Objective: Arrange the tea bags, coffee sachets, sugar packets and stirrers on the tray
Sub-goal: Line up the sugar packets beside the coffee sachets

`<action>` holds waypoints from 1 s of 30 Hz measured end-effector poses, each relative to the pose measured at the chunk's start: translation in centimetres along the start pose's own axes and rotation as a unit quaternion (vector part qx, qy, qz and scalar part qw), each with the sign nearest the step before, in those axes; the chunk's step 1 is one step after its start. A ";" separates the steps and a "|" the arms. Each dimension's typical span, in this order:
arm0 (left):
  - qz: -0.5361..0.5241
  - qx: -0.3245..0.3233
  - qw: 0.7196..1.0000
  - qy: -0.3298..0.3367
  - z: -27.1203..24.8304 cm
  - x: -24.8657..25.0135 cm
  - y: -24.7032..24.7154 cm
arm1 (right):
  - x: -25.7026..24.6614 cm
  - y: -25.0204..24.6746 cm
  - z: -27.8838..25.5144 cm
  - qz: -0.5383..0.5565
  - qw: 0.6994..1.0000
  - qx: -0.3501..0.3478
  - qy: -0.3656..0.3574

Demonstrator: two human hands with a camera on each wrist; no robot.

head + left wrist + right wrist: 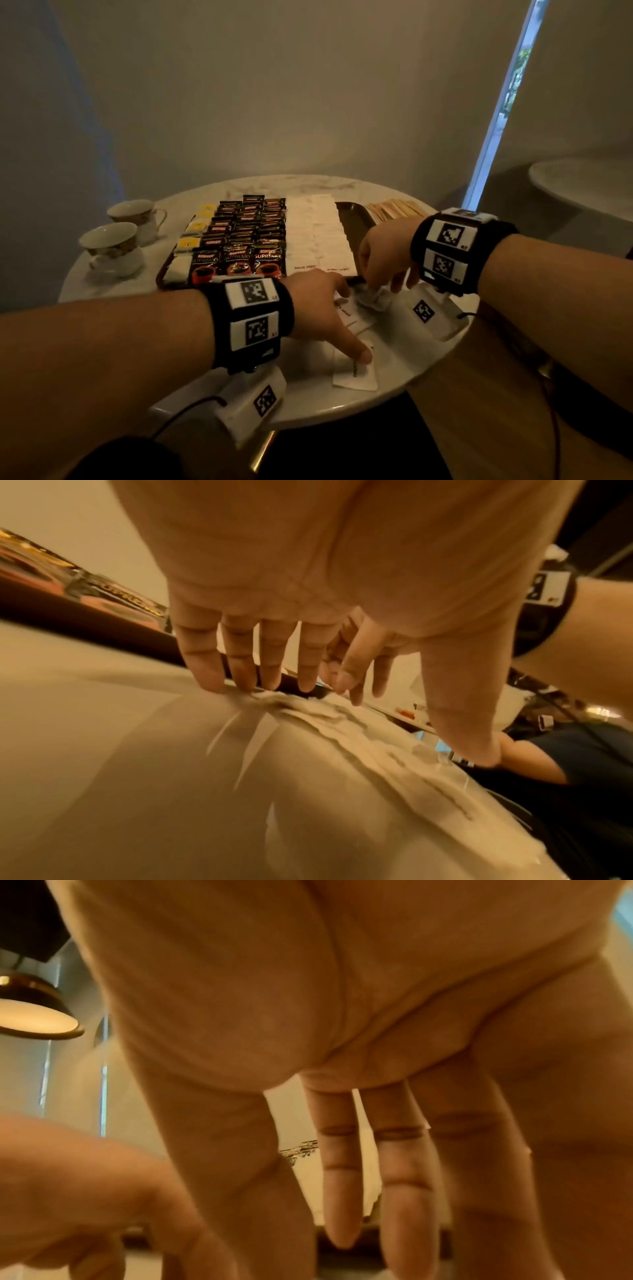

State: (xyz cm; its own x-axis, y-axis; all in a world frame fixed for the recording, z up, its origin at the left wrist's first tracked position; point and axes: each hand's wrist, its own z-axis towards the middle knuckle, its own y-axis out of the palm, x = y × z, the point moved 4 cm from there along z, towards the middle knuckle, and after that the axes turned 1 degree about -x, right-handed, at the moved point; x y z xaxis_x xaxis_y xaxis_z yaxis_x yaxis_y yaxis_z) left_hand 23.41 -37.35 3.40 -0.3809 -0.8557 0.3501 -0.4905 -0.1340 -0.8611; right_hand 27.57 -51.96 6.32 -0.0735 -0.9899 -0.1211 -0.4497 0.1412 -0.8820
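A round marble table (113, 284) stands before a plain wall in a dim room. On it, the dark tray (356, 219) holds rows of tea bags (191, 241), coffee sachets (246, 233) and sugar packets (318, 233); stirrers (394, 209) lie just right of the tray. Near the tray's front edge, the left hand (322, 308) presses loose packets (354, 373) with straight, spread fingers, and the right hand (383, 260) pinches a crumpled white packet (375, 298).

Both forearms reach forward, palms down. The left hand (322, 308) lies flat with fingers splayed; the right hand (383, 257) arches just beyond it, fingertips pointing down.
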 end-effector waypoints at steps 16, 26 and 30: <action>0.123 0.022 0.991 -0.051 0.3 -1.2 -0.7 | -3.7 2.7 0.3 -0.200 0.971 0.048 -0.126; -0.227 0.114 0.962 -0.102 -0.9 -5.8 -3.9 | -4.4 2.3 0.3 -0.210 0.970 0.045 -0.114; -0.438 0.155 0.882 -0.074 -0.4 -6.0 -5.1 | -5.8 2.6 0.3 -0.182 0.975 0.002 -0.128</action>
State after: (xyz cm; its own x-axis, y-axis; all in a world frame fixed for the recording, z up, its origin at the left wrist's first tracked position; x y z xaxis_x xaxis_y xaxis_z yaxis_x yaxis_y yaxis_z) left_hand 27.84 -31.32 5.84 0.1560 -0.4080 0.8995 -0.2989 -0.8875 -0.3507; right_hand 27.13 -45.82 4.55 0.3147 -0.9448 0.0913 -0.4009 -0.2195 -0.8895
